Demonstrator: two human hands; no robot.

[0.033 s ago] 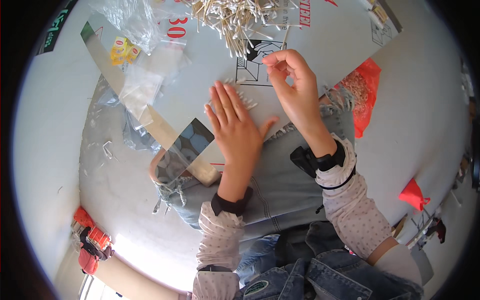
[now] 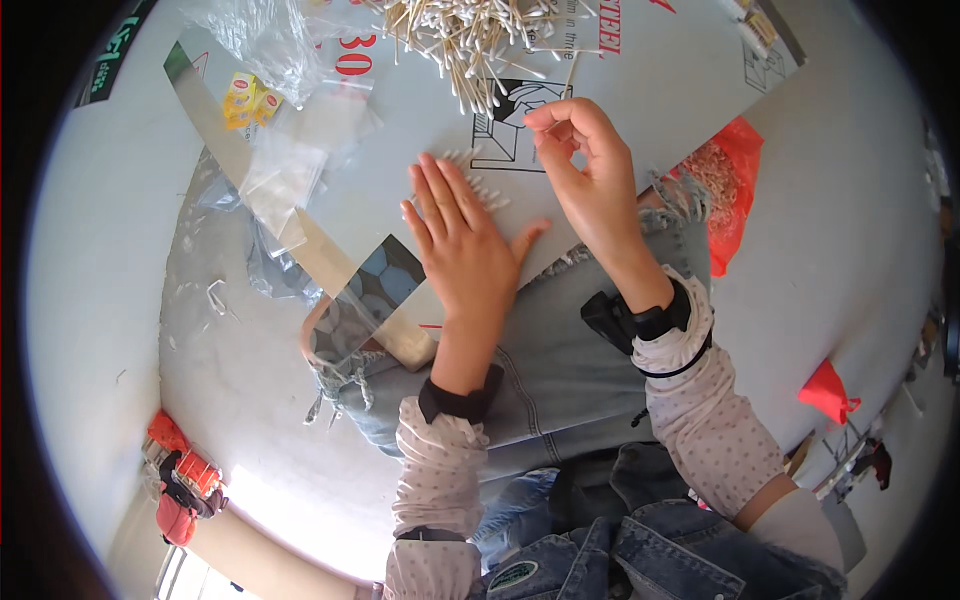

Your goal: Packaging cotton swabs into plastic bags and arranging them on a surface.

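Note:
My left hand (image 2: 463, 245) lies flat with its fingers stretched out and thumb apart, on a small group of cotton swabs (image 2: 488, 195). White swab tips show along the fingers; the rest is hidden under the hand. To its right my right hand (image 2: 592, 165) is raised, fingers curled toward the thumb in a loop, like a pinch. Whatever is between its fingertips, if anything, is too small to make out. Beyond both hands, a big loose heap of cotton swabs (image 2: 470, 40) with pale sticks lies on the grey printed board (image 2: 420, 120).
Clear plastic bags (image 2: 285, 165) and a crumpled clear wrapper (image 2: 245, 40) lie at the left, beside small yellow packets (image 2: 250, 102). My jeans-covered legs (image 2: 560, 360) are under the board's near edge. A red bag (image 2: 735, 190) with small pale bits sits at the right.
My left hand has slid slightly away from me and to the left over the swabs. The right hand has hardly moved.

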